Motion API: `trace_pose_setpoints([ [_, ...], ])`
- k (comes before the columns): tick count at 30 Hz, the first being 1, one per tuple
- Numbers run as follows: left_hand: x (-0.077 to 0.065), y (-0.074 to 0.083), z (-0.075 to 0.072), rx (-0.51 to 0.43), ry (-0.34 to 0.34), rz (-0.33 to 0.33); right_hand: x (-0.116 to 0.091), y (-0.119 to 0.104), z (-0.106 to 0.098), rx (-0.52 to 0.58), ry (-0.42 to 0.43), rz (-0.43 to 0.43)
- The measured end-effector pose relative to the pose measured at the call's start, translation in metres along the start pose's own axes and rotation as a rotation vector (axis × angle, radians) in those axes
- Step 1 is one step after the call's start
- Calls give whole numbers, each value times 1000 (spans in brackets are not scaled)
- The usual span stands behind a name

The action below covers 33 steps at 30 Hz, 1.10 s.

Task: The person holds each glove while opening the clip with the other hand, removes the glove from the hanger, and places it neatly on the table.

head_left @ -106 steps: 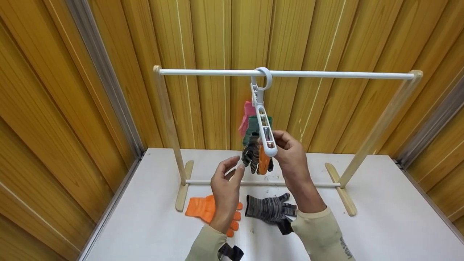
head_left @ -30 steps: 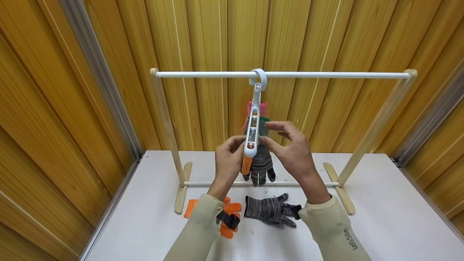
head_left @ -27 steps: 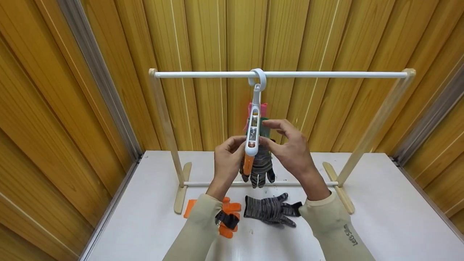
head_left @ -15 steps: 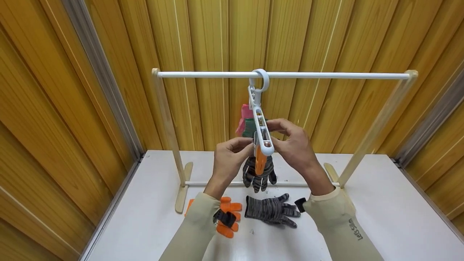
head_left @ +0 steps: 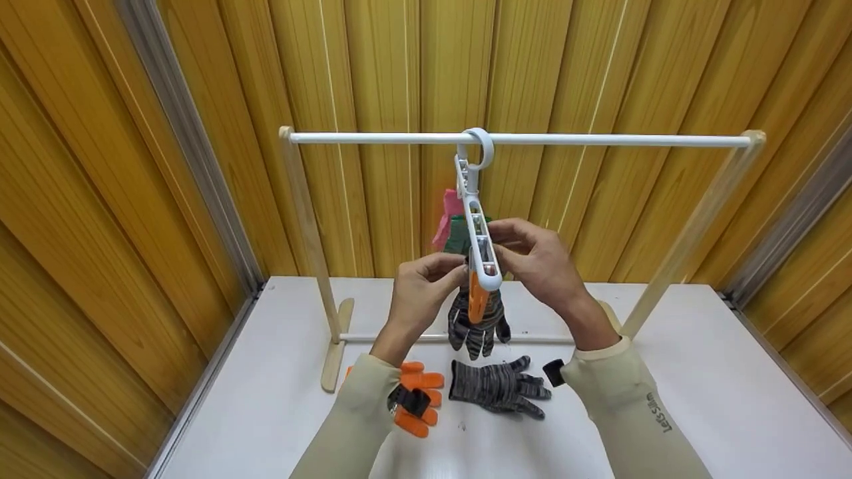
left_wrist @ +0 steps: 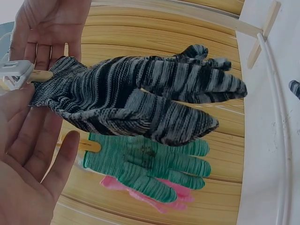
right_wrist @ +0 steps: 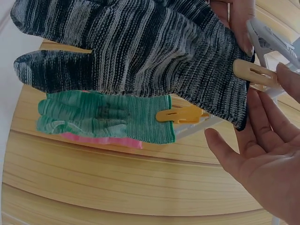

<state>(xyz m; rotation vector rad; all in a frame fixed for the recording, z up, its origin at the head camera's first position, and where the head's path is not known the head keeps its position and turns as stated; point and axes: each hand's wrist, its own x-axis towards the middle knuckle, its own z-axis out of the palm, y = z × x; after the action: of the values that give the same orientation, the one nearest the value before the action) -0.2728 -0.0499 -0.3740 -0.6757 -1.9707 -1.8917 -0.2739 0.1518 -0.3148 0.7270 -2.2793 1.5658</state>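
Note:
A white folding hanger (head_left: 480, 246) with clips hangs by its hook from the rack's top bar. My left hand (head_left: 419, 293) pinches the cuff of a grey-black striped glove (left_wrist: 140, 93), whose fingers hang down. A beige clip (right_wrist: 255, 72) lies over that cuff. At the clip's outer end my right hand (head_left: 542, 266) pinches, with other fingers behind the cuff. Behind hangs a green glove (left_wrist: 150, 161) in a yellow clip (right_wrist: 183, 115), and a pink glove (head_left: 448, 216) farther back. An orange clip (head_left: 477, 299) dangles at the hanger's near end.
On the white table (head_left: 266, 412) lie another striped glove (head_left: 496, 387) and an orange glove (head_left: 421, 379), partly hidden by my left sleeve. The rack's wooden posts (head_left: 309, 239) stand to either side, with a lower white bar (head_left: 532, 338). Wood-patterned walls (head_left: 373, 80) enclose the table.
My left hand has risen to the cuff, and the striped glove hangs lower than 3.5 seconds ago. The hanger's near end swung left, then back right. Over the last half second little moved.

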Motion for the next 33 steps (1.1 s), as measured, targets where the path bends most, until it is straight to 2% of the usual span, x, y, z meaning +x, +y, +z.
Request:
trace_pose_setpoints([
  [9, 1, 2, -2, 39, 12, -5, 2, 2, 1, 47, -8, 0],
  [16, 1, 0, -1, 54, 16, 23, 3, 6, 3, 90, 37, 30],
  [23, 1, 0, -1, 47, 15, 7, 2, 8, 5, 133, 70, 28],
  [33, 0, -2, -3, 62, 31, -4, 3, 8, 12, 110, 140, 20],
])
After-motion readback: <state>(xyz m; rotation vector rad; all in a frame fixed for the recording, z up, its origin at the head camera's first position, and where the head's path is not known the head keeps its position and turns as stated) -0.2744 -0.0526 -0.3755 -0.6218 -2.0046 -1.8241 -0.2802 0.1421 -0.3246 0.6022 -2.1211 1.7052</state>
